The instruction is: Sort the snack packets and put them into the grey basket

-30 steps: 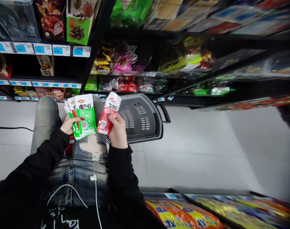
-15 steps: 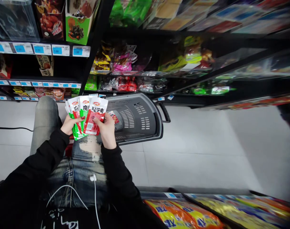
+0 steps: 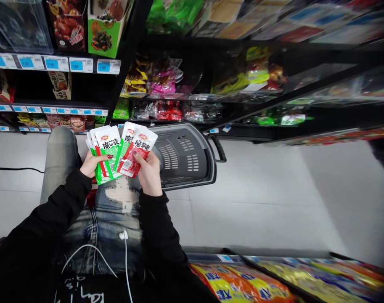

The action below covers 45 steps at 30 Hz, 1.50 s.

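My left hand is closed on a fanned stack of snack packets, with a green-and-white snack packet on top and red and green ones partly hidden beneath. My right hand pinches a red-and-white snack packet, thumb on its front. Behind that one, another green-and-white packet shows, its lower part covered; it seems held in the right hand too. Both hands are above my knees. Just right of them, a grey shopping basket rests on the floor, its near end hidden by my right hand and the packets.
Black store shelves with bagged and boxed snacks run along the far side. Behind me on the near side, a lower shelf holds orange and yellow bags. A white earphone cable hangs over my lap.
My right hand has shifted right with the red packet, and a green packet now shows behind it. A green packet is now uncovered on top of the left stack.
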Available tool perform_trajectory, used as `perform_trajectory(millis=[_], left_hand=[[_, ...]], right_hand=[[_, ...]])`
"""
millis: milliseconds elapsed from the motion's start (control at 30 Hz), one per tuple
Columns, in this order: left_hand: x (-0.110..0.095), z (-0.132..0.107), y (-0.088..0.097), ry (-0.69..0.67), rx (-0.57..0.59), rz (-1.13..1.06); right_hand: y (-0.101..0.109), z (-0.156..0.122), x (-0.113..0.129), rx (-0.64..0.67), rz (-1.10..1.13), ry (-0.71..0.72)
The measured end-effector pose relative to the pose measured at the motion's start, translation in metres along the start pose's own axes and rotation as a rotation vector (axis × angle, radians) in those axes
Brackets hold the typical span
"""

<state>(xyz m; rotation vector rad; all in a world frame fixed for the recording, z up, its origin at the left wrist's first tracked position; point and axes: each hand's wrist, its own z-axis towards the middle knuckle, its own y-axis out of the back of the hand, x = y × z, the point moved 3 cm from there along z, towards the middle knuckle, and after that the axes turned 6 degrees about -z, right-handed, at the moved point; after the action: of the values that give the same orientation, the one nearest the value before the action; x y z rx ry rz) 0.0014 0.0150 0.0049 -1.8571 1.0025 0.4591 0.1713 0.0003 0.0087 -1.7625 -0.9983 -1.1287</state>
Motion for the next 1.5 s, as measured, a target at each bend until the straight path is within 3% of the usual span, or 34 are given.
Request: perform_trajectory(millis=[167,267,433,633,767,1000,1500], left_hand=[[-0.002,0.002,0.003,0.038,0.016,-0.015],[-0.001,0.003,0.003,0.053,0.035,-0.016],[0.0,0.001,0.001,0.069,0.053,0.024],[-0.004,0.003,0.004,0.048,0.041,0.029],[-0.004,0.004,0.004,0.039,0.059,0.073],[0.001,0.002,0.002,0.053,0.068,0.136],[0.005,0.008,0.007,-0.01,0.005,0.143]], right_hand=[[0.027,0.01,0.011,-0.114,0.088,0.047],[0.028,0.008,0.013,-0.032,0.091,0.015],[0.007,0.0,0.005,0.154,0.037,-0.033],[0.025,0.008,0.015,-0.082,0.075,0.117],[0.034,0.009,0.022,-0.084,0.054,0.154],[0.009,0.001,0.002,0.135,-0.089,0.008],[-0.004,0.001,-0.021,0.148,-0.327,0.036]])
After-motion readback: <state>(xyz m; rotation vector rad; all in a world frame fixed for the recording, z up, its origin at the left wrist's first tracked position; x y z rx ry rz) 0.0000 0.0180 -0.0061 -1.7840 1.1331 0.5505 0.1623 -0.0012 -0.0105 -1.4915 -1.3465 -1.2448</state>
